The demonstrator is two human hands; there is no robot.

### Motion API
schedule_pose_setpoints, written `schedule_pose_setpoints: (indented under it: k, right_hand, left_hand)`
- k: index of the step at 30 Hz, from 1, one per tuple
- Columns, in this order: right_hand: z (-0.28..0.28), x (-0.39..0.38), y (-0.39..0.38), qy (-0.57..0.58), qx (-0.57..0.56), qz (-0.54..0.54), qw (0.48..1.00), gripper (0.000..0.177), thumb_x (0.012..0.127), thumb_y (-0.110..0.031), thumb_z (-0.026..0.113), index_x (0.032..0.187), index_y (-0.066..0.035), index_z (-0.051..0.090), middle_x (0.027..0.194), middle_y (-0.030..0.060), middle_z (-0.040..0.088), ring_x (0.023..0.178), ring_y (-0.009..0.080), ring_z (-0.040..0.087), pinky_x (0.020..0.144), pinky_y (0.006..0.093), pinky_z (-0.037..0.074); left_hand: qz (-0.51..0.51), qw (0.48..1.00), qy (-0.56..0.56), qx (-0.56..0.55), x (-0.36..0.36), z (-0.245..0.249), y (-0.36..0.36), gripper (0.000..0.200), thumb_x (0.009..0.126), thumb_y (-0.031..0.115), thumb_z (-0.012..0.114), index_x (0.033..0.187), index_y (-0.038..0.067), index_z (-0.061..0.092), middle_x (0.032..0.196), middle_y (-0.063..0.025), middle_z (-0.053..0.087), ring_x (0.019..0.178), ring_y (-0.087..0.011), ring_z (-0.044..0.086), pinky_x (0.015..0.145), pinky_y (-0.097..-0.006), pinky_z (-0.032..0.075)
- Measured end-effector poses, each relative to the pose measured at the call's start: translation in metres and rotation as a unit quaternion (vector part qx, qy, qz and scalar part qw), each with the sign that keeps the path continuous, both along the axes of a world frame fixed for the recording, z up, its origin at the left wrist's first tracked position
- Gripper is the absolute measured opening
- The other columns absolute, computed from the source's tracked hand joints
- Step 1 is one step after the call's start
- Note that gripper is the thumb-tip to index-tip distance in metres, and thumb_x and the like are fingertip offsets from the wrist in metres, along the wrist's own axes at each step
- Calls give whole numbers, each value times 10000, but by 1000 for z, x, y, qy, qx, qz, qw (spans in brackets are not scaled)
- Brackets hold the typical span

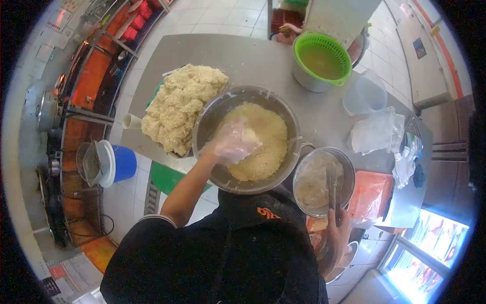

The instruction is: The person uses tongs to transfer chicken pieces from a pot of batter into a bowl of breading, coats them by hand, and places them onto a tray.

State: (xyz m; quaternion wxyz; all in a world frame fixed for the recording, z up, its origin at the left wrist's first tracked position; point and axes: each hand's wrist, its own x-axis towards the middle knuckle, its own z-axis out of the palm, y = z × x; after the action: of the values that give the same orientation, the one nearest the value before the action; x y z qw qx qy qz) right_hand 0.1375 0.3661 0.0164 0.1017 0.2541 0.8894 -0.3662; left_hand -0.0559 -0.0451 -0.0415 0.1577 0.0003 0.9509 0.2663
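Note:
My left hand (234, 143), in a clear plastic glove, is inside a large metal bowl (203, 126) of pale yellow crumbs (268, 147). A pale lump shows at its fingers, which are blurred, so I cannot tell how they are closed. To the right, my right hand (338, 228) is wrapped around the handle end of metal tongs (332, 188). The tongs' far end dips into a smaller metal bowl (353, 177) of pale, wet batter (314, 180). Left of the large bowl, a big heap of coarse crumbs (185, 104) fills a container, mostly hidden beneath it.
Across the grey table (248, 55) stands a pot with a green colander (324, 58) holding cloudy liquid. Farther right are a clear plastic tub (365, 93), plastic bags (374, 131) and an orange tray (371, 192). A blue bucket (124, 163) stands off the table's left side.

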Motion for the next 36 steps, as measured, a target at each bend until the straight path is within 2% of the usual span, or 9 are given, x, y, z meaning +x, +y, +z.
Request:
schedule_pose_setpoints:
  k: [4,7,12,16,19,25,28,31,36]
  right_hand:
    - [0,-4,-2,20,-14,7,1000,520,974,-443,733,1229,7,681,1125,269,725,1073,446,682,953,507,506]
    - [10,-13,-8,13,7,11,1000,508,975,-425,736,1236,7,680,1130,265,728,1075,445,683,954,501,509]
    - [7,-7,0,9,15,22,1000,511,982,-411,736,1253,18,678,1129,252,733,1044,424,687,941,469,521]
    - [-16,-4,22,5,-76,-17,997,529,982,-407,745,1256,39,672,1137,236,729,1026,360,693,933,445,526]
    - [-17,-6,14,7,-56,-53,997,544,971,-401,762,1262,49,669,1144,233,726,1036,324,695,935,441,529]
    - [-8,-6,3,16,10,-27,999,564,962,-405,774,1286,43,660,1155,235,725,1056,336,696,945,435,531]
    - [-20,-5,16,4,-23,-13,1000,568,961,-416,773,1289,34,661,1167,240,724,1067,351,697,954,437,528]
    - [-12,-7,11,5,-40,-32,999,577,964,-427,768,1301,29,657,1195,249,722,1095,365,697,968,436,525]
    - [-16,-4,14,-6,14,-4,1000,626,957,-458,768,1332,28,642,1231,264,714,1130,388,690,994,456,522]
  left_hand:
    - [123,990,-62,26,49,15,21,1288,823,753,677,1587,-172,207,1645,-393,230,1560,-534,181,1303,-519,170]
    - [191,978,-79,-26,86,11,70,1318,810,763,662,1592,-177,168,1637,-403,232,1552,-538,195,1289,-547,192]
    - [118,969,-180,-125,95,-59,72,1004,823,599,722,1441,-148,460,1437,-342,537,1329,-477,540,1156,-501,420]
    - [-174,971,-104,-128,112,-104,44,589,799,399,760,1151,-69,705,1161,-263,718,1042,-433,707,924,-497,568]
    - [-53,977,-192,-79,109,-110,29,452,807,308,737,1074,-56,736,1104,-281,717,974,-447,702,888,-547,547]
    - [56,994,33,91,88,1,16,605,967,384,619,1365,-70,580,1435,-338,547,1310,-479,556,1100,-541,450]
    - [8,978,78,-193,62,-3,32,825,1005,476,592,1500,-156,400,1605,-370,346,1517,-491,329,1235,-525,312]
    - [182,979,78,-44,27,25,64,955,1042,574,478,1560,-200,269,1673,-373,227,1589,-465,203,1317,-503,141]
    - [188,959,128,-167,31,-86,68,919,1073,582,361,1588,-168,236,1690,-363,185,1604,-454,156,1314,-527,100]
